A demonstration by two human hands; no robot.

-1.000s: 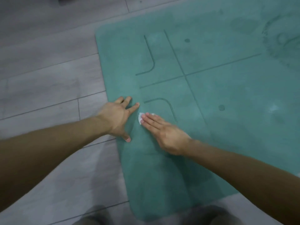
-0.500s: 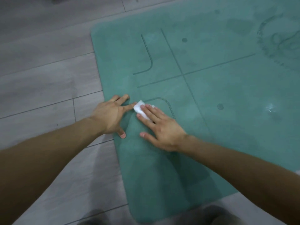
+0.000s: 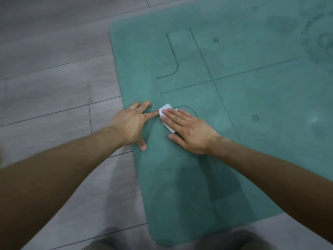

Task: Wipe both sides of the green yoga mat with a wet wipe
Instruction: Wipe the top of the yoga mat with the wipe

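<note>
The green yoga mat (image 3: 243,109) lies flat on the floor, marked with dark lines, dots and a round emblem at the far right. A folded white wet wipe (image 3: 166,118) lies on the mat near its left edge. My right hand (image 3: 187,129) presses flat on the wipe with straight fingers, covering most of it. My left hand (image 3: 131,123) rests flat on the mat's left edge, fingers spread, its index fingertip touching the wipe.
Grey wood-look floorboards (image 3: 54,91) surround the mat on the left and in front. Damp patches darken the mat at the upper right (image 3: 281,24). My knees (image 3: 234,240) show blurred at the bottom edge.
My right hand has slid the wipe a little forward and leftward on the mat, exposing more of the wipe. My left hand stays on the mat's edge, and its index finger now meets the wipe.
</note>
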